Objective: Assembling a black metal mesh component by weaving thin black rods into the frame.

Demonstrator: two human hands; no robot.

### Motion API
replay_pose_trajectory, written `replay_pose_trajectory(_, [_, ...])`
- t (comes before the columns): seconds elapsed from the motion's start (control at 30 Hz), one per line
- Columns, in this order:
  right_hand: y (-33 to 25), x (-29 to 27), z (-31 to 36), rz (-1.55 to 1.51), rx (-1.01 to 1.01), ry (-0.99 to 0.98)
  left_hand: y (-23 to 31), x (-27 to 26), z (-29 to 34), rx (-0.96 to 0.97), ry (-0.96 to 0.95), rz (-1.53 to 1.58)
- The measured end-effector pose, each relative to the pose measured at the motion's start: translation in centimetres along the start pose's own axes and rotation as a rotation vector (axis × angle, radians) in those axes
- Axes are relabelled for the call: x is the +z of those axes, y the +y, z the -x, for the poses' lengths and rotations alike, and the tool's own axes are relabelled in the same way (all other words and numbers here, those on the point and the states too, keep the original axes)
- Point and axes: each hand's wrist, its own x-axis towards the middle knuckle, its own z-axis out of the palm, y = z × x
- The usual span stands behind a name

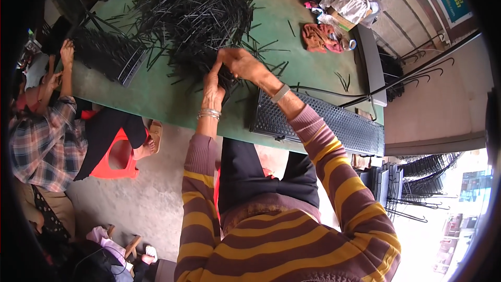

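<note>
Both hands meet over the near edge of a large heap of thin black strips (209, 10) on a green table. My left hand (213, 90), with bracelets at the wrist, points upward and closes round a small bunch of black strips (225, 79). My right hand (244, 66), a band on its wrist, reaches across from the right. Its fingers are bent and pressed together at the left hand's fingertips; what they pinch is hidden. Just right of my hands lies a long black perforated tray (313, 117) at the table's front edge.
At the left, a person in a checked shirt (47, 141) works at a rack filled with black strips (107, 55). Orange cloth (315, 38) and a white bundle (352, 1) lie at the back right. A hooked metal rod (407, 77) juts in from the right. A red stool (117, 159) stands left.
</note>
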Motion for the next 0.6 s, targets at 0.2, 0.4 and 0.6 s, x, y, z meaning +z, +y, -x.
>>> replay_pose_trajectory(0.2, [3.2,-4.6,-0.2,0.108,-0.122,0.247,2.6,3.3,3.0,0.431,-0.101,-0.340])
replay_pose_trajectory(0.4, [4.0,-3.5,-0.2,0.913,0.145,-0.322,0.2,-2.8,3.1,0.713,-0.014,-0.796])
replay_pose_trajectory(0.6, [6.4,-2.1,-1.3,1.141,0.181,-0.443,-0.6,-1.8,2.7,0.703,-0.061,-0.690])
